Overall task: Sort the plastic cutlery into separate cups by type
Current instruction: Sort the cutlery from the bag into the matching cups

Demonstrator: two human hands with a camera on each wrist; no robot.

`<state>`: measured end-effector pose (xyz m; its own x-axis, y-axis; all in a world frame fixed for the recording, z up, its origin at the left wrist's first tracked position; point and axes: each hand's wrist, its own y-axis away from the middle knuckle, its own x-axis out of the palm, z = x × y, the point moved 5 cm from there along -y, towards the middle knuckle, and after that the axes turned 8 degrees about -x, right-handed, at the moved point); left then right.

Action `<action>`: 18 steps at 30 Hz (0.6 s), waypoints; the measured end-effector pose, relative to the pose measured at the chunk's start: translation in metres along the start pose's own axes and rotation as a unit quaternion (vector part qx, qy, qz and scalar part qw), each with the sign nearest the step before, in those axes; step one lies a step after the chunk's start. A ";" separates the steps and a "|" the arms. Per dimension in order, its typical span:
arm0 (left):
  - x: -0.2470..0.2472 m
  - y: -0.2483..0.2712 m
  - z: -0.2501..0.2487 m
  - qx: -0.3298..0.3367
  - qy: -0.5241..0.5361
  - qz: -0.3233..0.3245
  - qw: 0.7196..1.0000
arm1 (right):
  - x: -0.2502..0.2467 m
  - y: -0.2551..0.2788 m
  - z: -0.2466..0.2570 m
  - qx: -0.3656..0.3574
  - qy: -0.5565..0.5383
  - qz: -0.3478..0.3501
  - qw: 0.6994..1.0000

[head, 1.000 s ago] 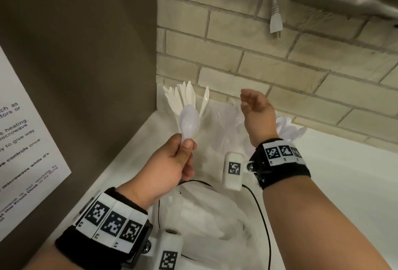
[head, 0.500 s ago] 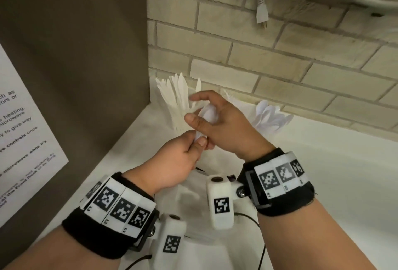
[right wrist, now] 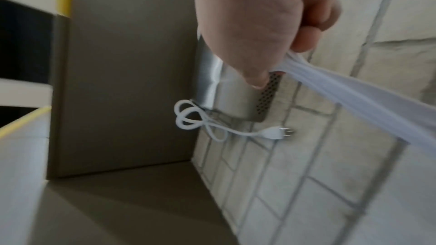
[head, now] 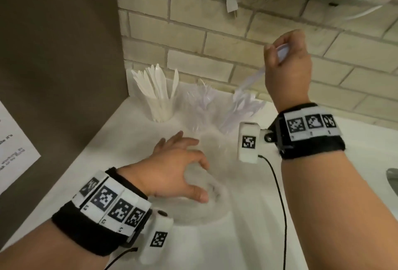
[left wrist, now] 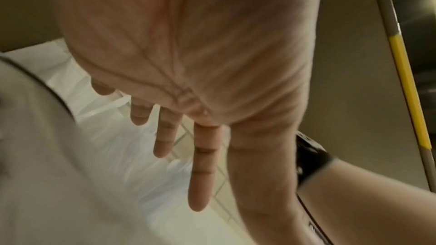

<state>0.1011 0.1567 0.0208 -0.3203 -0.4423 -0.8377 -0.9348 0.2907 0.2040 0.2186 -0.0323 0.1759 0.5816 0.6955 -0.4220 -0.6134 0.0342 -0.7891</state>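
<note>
White plastic fills the head view: three clear cups stand in a row against a brick wall (head: 215, 39) on a pale counter (head: 247, 237). The left cup (head: 160, 108) holds knives, the middle cup (head: 199, 110) forks, the right cup (head: 241, 114) spoons. The right hand (head: 287, 64) is raised above the right cup, fingers curled round the bowl end of a spoon (head: 252, 80) whose handle points down at the spoons already there. Half a second ago both hands met on this spoon in front of the cups; now the right hand alone has it (the hand-over looks finished, and the drop into the spoon cup is probably next). The left hand (head: 178, 168) has gone down, fingers spread and empty, over a crumpled plastic bag (head: 206, 211) on the counter, likely after another piece.

From the left wrist, the left hand (left wrist: 188, 62) shows its palm with fingers (left wrist: 200, 174) straight and apart above blurred white plastic.

From the right wrist, the right hand (right wrist: 254, 25) pinches the spoon (right wrist: 354, 100) between thumb and curled fingers. A white power plug (right wrist: 276, 134) dangles against the wall behind.
</note>
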 end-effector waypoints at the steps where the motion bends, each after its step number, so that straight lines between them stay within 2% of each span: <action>1: 0.007 -0.001 -0.001 -0.005 -0.030 0.024 0.999 | 0.005 -0.003 -0.008 0.002 0.016 -0.008 1.000; 5: 0.026 -0.005 0.005 -0.029 -0.116 0.086 0.989 | 0.043 0.006 -0.044 0.037 0.055 0.030 0.997; 7: 0.030 -0.004 0.008 -0.028 -0.152 0.113 0.982 | 0.066 0.018 -0.062 0.051 0.109 0.105 0.987; 9: 0.034 -0.002 0.011 -0.024 -0.170 0.138 0.976 | 0.089 0.034 -0.077 0.079 0.187 0.212 0.956; 11: 0.036 -0.001 0.012 -0.027 -0.176 0.151 0.972 | 0.103 0.047 -0.088 0.117 0.218 0.277 0.928; 14: 0.038 -0.001 0.015 -0.036 -0.190 0.138 0.971 | 0.106 0.050 -0.090 0.139 0.242 0.299 0.912; 18: 0.040 -0.004 0.014 -0.042 -0.193 0.098 0.975 | 0.106 0.049 -0.088 0.158 0.252 0.365 0.882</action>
<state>0.0946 0.1501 -0.0207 -0.4271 -0.0279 -0.9038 -0.8761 0.2602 0.4060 0.2970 -0.0196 0.0531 0.0841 0.2100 -0.9741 -0.9949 -0.0374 -0.0940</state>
